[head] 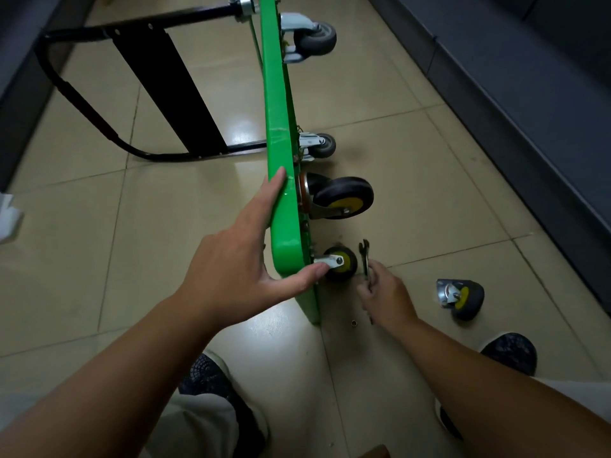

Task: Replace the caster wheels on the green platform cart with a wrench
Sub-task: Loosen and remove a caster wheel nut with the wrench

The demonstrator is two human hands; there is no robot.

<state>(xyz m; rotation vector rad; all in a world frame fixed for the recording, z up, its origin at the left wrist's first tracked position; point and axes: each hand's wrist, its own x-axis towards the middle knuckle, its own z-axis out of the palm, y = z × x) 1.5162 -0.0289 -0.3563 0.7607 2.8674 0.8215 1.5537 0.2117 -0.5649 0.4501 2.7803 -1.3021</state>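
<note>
- Green cart (pixel 281 160) stands on its side on the tiled floor (pixel 413 143), its long axis running from 6 o'clock near us to 12 o'clock, wheels pointing to 3 o'clock.
- Our left hand (pixel 238 259) lies open on the cart's upper edge, fingers straight along it toward 12 and the thumb stretched round the near corner; we judge it is steadying the deck.
- Our right hand (pixel 386 292) grips the wrench (pixel 363 256) by its shank, the open jaw end pointing to 12.
- The small yellow-hubbed wheel (pixel 344 266) on the near corner sits just beside the wrench, at 9 o'clock from it. So the right hand is the nearer one, and the move turns on swinging the jaw end left to the bolts on the mounting plate, which we cannot see clearly.
- A larger wheel (pixel 347 196) is mounted just beyond at 12, and could crowd the wrench's swing.
- A spare wheel (pixel 463 299) lies loose at 3 o'clock from the right hand, apart from it; a small metal ring (pixel 353 323) lies on the floor near the wrist.
- Open floor lies to the right up to the dark wall base (pixel 529 110); the black handle (pixel 82 104) takes up the left side.
</note>
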